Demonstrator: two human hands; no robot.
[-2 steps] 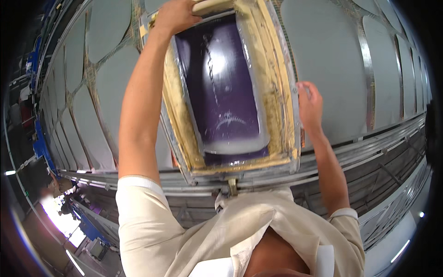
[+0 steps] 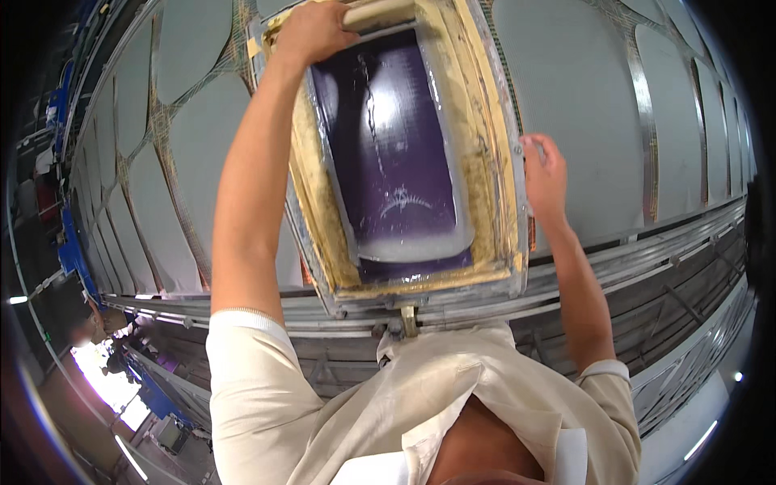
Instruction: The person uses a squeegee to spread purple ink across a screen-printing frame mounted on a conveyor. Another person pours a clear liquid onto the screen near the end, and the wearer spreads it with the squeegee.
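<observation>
A screen-printing frame [image 2: 503,121] with yellowed tape along its inner sides lies in front of me. Its dark purple mesh [image 2: 404,153] carries a shiny wet film, and a pale, thick line of paste or ink runs along the sides and near end. At the far end, my left hand [image 2: 314,34] is closed round the left part of a squeegee with a pale handle [image 2: 384,11]; the squeegee's lower edge is mostly hidden. Against the frame's right outer edge, my right hand [image 2: 546,182] is closed with curled fingers, gripping the rim.
Grey flat panels [image 2: 574,113] lie in rows on a long table to both sides of the frame. A metal rail [image 2: 630,257] runs along the table's near edge. Below the frame's near side sits a brass-coloured fitting [image 2: 409,322]. Blue equipment [image 2: 71,255] stands far left.
My left hand and the squeegee have shifted slightly nearer and to the right. My right hand stays at the frame's edge, almost unmoved.
</observation>
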